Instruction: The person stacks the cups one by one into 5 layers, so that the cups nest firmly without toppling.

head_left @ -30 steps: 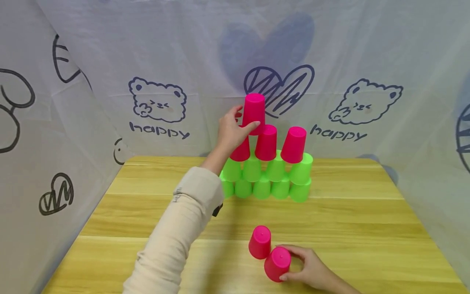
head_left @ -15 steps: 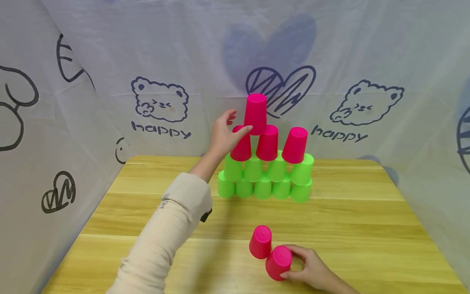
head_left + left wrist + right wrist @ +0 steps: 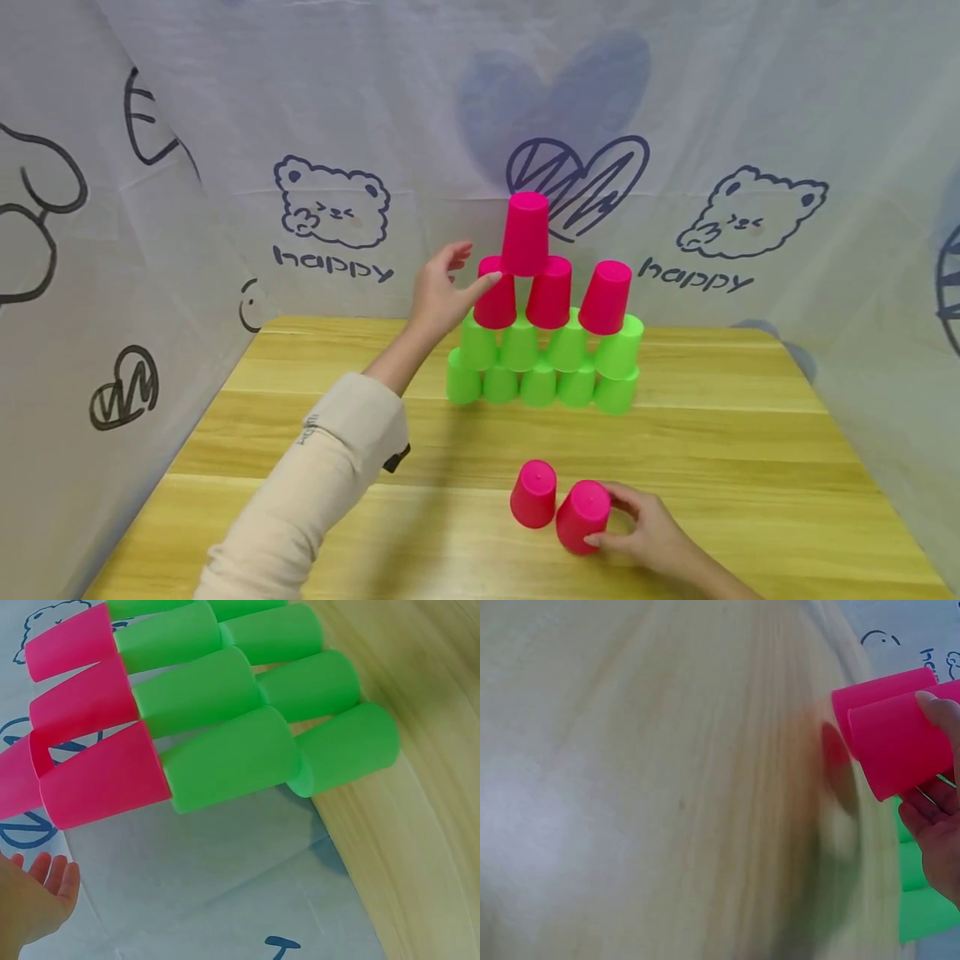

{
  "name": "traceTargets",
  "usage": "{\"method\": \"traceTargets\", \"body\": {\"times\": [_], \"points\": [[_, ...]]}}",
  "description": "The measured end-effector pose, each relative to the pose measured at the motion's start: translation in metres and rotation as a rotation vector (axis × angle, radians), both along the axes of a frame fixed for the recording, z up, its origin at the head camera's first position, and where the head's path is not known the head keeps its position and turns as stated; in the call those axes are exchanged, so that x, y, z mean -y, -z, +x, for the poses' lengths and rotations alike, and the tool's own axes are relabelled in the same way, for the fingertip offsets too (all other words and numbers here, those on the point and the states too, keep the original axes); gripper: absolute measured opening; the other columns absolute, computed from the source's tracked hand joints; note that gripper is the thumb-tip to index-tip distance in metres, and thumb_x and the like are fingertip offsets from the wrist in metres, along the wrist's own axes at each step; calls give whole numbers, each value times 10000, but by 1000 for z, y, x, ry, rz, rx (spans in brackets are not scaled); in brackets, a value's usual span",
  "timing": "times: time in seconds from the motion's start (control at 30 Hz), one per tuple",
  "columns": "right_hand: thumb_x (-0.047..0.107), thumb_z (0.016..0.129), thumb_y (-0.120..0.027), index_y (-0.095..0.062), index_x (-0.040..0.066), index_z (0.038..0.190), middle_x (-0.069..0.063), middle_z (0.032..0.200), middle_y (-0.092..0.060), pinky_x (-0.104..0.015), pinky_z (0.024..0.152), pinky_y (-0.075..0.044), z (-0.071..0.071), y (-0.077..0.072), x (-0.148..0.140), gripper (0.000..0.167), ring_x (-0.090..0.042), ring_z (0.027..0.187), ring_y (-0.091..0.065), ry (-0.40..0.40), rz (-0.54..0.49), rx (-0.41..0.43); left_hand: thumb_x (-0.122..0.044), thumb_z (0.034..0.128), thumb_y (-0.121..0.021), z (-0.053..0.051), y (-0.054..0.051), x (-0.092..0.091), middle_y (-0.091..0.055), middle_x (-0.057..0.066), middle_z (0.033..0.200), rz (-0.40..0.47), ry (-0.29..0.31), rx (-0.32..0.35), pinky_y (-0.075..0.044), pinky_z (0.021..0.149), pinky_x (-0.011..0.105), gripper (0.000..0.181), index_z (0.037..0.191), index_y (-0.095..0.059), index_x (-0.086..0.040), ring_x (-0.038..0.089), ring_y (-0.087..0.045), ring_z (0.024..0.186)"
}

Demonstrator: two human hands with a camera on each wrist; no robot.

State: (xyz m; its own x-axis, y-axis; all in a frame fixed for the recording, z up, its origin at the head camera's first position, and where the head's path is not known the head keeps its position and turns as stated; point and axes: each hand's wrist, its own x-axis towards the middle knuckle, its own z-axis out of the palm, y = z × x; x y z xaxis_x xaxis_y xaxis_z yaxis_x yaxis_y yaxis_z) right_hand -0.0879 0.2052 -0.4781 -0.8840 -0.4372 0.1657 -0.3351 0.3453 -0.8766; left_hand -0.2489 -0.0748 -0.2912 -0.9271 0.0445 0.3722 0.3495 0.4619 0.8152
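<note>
A pyramid of upside-down cups stands at the back of the table, with two rows of green cups (image 3: 538, 385) at the bottom. On them sit three pink cups (image 3: 549, 293), and one more pink cup (image 3: 526, 235) tops the left pair. Just left of the upper cups is my left hand (image 3: 444, 292), fingers spread and holding nothing; the left wrist view shows it apart from the cups (image 3: 105, 776). Near the front, my right hand (image 3: 648, 531) grips a pink cup (image 3: 583, 517) between thumb and fingers. Beside that one stands another upside-down pink cup (image 3: 534, 495).
The wooden table (image 3: 712, 450) runs back to a pale cloth (image 3: 420, 100) printed with bears and hearts. More of this cloth hangs along the left and right sides. My left sleeve (image 3: 307, 483) crosses the table's left half.
My left hand has let go of the top pink cup and drawn back left and down. My right hand has shifted its cup slightly right and away from me.
</note>
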Motion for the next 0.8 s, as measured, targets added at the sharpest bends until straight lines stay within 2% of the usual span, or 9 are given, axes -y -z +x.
{"method": "traceTargets", "body": {"times": [0.2, 0.43, 0.8], "points": [[147, 731, -780, -597, -26, 1146, -141, 1078, -670, -159, 887, -480, -5, -13, 0, 485, 84, 1005, -555, 79, 40, -48, -190, 801, -726, 8, 10, 9, -574, 152, 1255, 10, 3, -51, -465, 956, 384, 539, 1254, -515, 13, 278, -535, 1126], [92, 705, -791, -596, -52, 1134, -183, 1059, -668, -165, 865, -498, -10, -24, -2, 493, 92, 1004, -555, 77, 43, -143, -215, 807, -721, 15, 21, 17, -573, 138, 1262, 12, 9, -17, -461, 962, 377, 534, 1250, -519, 3, 267, -529, 1135], [43, 696, -787, -596, -57, 1126, -171, 1028, -677, -132, 857, -488, -20, -35, -1, 481, 92, 987, -565, 82, 23, -212, -224, 798, -730, 28, 43, 21, -597, 143, 1236, 24, 38, 35, -478, 949, 393, 517, 1222, -545, 7, 284, -566, 1114]]}}
